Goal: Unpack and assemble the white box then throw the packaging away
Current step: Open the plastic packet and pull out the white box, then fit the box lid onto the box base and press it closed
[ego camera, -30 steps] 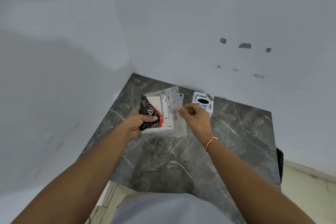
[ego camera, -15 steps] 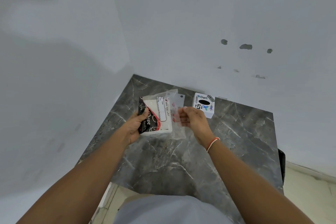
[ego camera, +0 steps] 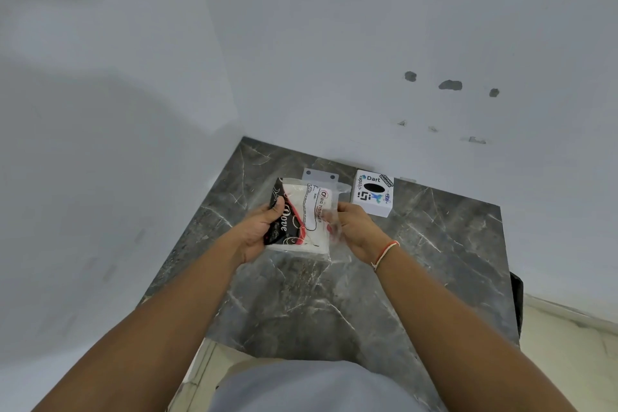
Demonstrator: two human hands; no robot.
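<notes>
1. Nearest the camera is the person's grey shirt (ego camera: 311, 388), filling the bottom edge, with both bare forearms reaching forward from it over the tabletop (ego camera: 334, 304), a dark grey marble-patterned slab set into a corner of the room.

2. The right wrist carries an orange and white thread band (ego camera: 385, 254).

3. The left hand (ego camera: 259, 232) grips the left side of a tissue pack (ego camera: 301, 217) in a clear plastic wrapper; its thumb lies across the pack's black printed end and its fingers (ego camera: 245, 252) are curled under and clamped on it. The pack is held up above the tabletop, tilted toward the camera (white label text reads "BIG TISSUES").

4. The right hand (ego camera: 357, 227) pinches the loose right edge of the clear plastic wrapper (ego camera: 336, 237), with its fingers closed together on the film; the individual fingertips are blurred behind the plastic.

5. Just past the right hand, the white box (ego camera: 373, 194) sits flat on the tabletop near the back wall, not touched by either hand. Its top face has a black oval opening and printed stickers, one reading "Dart".

6. Left of the box and behind the pack, a small white plate with two dark holes (ego camera: 320, 176) lies against the foot of the wall.

7. The white wall (ego camera: 368, 43) behind shows several dark chipped spots (ego camera: 449, 85) up to the right.
</notes>
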